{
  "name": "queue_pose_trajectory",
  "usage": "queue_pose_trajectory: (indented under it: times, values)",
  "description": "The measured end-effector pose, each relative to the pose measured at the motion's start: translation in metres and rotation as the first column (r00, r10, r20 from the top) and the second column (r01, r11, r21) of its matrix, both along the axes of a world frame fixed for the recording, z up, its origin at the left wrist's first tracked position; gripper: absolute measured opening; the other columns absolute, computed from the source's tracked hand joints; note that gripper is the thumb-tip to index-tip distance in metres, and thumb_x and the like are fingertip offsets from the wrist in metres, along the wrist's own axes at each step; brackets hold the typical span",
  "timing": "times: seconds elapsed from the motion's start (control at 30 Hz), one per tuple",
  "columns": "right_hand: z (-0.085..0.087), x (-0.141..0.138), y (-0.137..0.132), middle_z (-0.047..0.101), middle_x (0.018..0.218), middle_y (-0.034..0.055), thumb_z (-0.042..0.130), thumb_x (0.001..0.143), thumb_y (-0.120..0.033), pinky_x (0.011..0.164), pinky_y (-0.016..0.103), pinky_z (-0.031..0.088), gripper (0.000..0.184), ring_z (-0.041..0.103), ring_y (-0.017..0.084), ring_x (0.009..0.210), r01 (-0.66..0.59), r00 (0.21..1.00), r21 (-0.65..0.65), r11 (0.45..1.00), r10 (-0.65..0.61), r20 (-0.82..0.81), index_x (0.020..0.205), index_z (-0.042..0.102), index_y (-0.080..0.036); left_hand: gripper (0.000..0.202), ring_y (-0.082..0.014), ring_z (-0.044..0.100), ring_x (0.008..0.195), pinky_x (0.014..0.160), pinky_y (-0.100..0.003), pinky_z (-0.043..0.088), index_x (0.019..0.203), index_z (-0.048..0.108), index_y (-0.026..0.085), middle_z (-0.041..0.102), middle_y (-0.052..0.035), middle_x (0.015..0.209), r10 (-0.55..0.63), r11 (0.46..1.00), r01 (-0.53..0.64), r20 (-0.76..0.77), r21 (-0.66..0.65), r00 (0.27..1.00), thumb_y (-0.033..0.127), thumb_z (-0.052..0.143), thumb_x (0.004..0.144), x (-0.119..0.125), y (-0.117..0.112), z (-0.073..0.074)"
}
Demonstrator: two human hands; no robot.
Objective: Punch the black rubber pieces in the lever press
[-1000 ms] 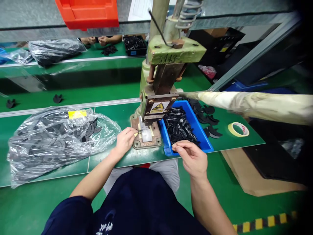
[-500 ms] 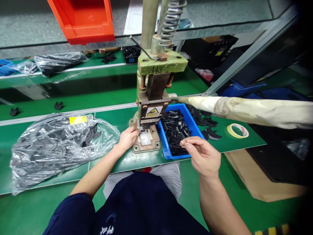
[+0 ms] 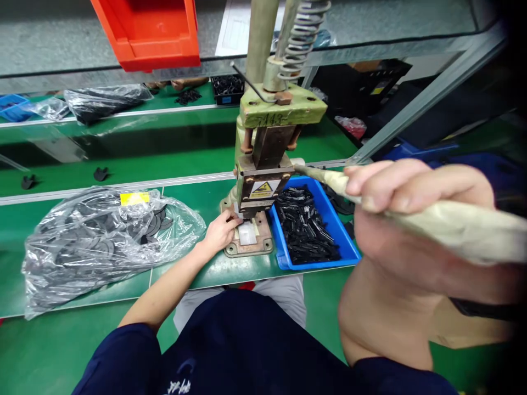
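Note:
My right hand (image 3: 411, 214) is wrapped round the cloth-covered lever (image 3: 465, 225) of the green hand press (image 3: 269, 142), close to the camera. My left hand (image 3: 221, 230) rests at the press base plate (image 3: 249, 244), fingers pinched on a small part under the ram; the part itself is too small to name. A blue tray (image 3: 284, 255) of small black pieces sits right of the base.
A clear plastic bag (image 3: 99, 236) of black curved parts lies at the left on the green bench. An orange bin (image 3: 150, 30) hangs on the shelf above. Another person's hands (image 3: 173, 84), a bag and a black tray lie across the far bench.
My right hand has left the blue tray, risen and closed round the press lever. My left hand has slid a little further under the ram.

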State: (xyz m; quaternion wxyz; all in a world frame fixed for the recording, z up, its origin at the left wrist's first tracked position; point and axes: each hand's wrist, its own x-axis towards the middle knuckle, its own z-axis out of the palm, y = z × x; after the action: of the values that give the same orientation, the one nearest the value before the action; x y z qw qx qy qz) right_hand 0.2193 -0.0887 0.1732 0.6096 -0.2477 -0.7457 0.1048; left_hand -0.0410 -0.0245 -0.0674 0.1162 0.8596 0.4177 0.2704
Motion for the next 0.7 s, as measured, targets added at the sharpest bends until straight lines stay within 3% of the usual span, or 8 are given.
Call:
queue_pose_trajectory:
  times: [0.07,0.13,0.27,0.33,0.43,0.53,0.63,0.7]
  values:
    - [-0.017,-0.006,-0.006,0.046,0.064,-0.0006,0.021,0.088,-0.079,0.081,0.049,0.052,0.064,0.056,0.017,0.067,0.040,0.986,-0.039,0.998,-0.046,-0.161,0.073,0.053,-0.025,0.039,-0.0196,0.060,0.102,0.087,-0.029,0.053,0.116,0.072,0.022,0.060,-0.0086,0.111,-0.004,1.000,0.004,0.009,0.017,1.000,0.011,0.046,0.090,0.000,-0.001,-0.001]
    - [-0.046,-0.014,-0.014,0.047,0.058,-0.0006,0.044,0.085,-0.073,0.083,0.056,0.052,0.052,0.055,0.020,0.065,0.147,0.951,-0.046,0.988,-0.154,-0.267,0.065,0.050,-0.026,0.038,-0.0185,0.060,0.100,0.086,-0.028,0.053,0.115,0.073,0.023,0.061,-0.0078,0.109,0.002,0.999,-0.002,0.017,0.033,1.000,0.010,0.046,0.090,0.000,-0.001,-0.003]
    - [-0.112,-0.026,-0.031,0.049,0.060,-0.0010,0.053,0.084,-0.051,0.089,0.061,0.051,0.029,0.056,0.023,0.069,0.331,0.890,-0.019,0.943,-0.319,-0.325,0.065,0.050,-0.028,0.040,-0.0188,0.061,0.102,0.088,-0.029,0.053,0.115,0.073,0.023,0.061,-0.0075,0.110,-0.005,0.998,0.003,0.039,0.055,0.999,0.009,0.046,0.088,0.000,-0.002,-0.006]
    - [-0.135,-0.027,-0.037,0.051,0.062,0.0005,0.052,0.082,-0.048,0.089,0.063,0.050,0.025,0.056,0.025,0.072,0.356,0.878,-0.016,0.934,-0.340,-0.338,0.066,0.053,-0.029,0.041,-0.0201,0.061,0.104,0.089,-0.030,0.054,0.115,0.073,0.022,0.061,-0.0085,0.112,-0.009,0.999,0.007,0.047,0.052,0.999,0.008,0.045,0.088,0.002,-0.003,-0.007]
    - [-0.151,-0.023,-0.037,0.052,0.063,0.0031,0.051,0.081,-0.050,0.085,0.068,0.048,0.024,0.058,0.030,0.074,0.359,0.870,-0.029,0.933,-0.346,-0.352,0.068,0.056,-0.030,0.041,-0.0198,0.062,0.105,0.092,-0.031,0.053,0.116,0.072,0.021,0.062,-0.0088,0.113,-0.016,1.000,0.015,0.056,0.013,0.998,0.008,0.045,0.088,0.002,-0.009,-0.004]
    - [-0.156,-0.019,-0.024,0.047,0.056,0.0037,0.046,0.079,-0.058,0.067,0.065,0.047,0.032,0.055,0.030,0.060,0.402,0.861,0.122,0.907,-0.330,-0.386,0.065,0.058,-0.033,0.039,-0.0190,0.062,0.107,0.096,-0.031,0.053,0.122,0.068,0.017,0.064,-0.0098,0.115,0.012,1.000,-0.011,0.090,-0.009,0.996,0.011,0.046,0.090,-0.011,-0.014,0.005]
    - [-0.161,-0.018,-0.003,0.035,0.047,0.0026,0.036,0.080,-0.066,0.049,0.057,0.041,0.042,0.045,0.027,0.045,0.452,0.840,0.296,0.842,-0.290,-0.458,0.065,0.062,-0.036,0.036,-0.0201,0.063,0.106,0.095,-0.032,0.053,0.122,0.067,0.016,0.066,-0.0103,0.113,0.216,0.976,-0.213,0.057,-0.043,0.975,0.014,0.048,0.092,-0.046,-0.014,0.017]
    - [-0.166,-0.016,0.004,0.025,0.045,0.0014,0.030,0.079,-0.070,0.044,0.053,0.036,0.046,0.037,0.024,0.040,0.493,0.809,0.356,0.794,-0.266,-0.525,0.065,0.061,-0.039,0.032,-0.0217,0.064,0.104,0.094,-0.033,0.053,0.116,0.070,0.016,0.067,-0.0107,0.109,0.420,0.901,-0.424,-0.063,-0.089,0.905,0.014,0.049,0.091,-0.079,-0.014,0.027]
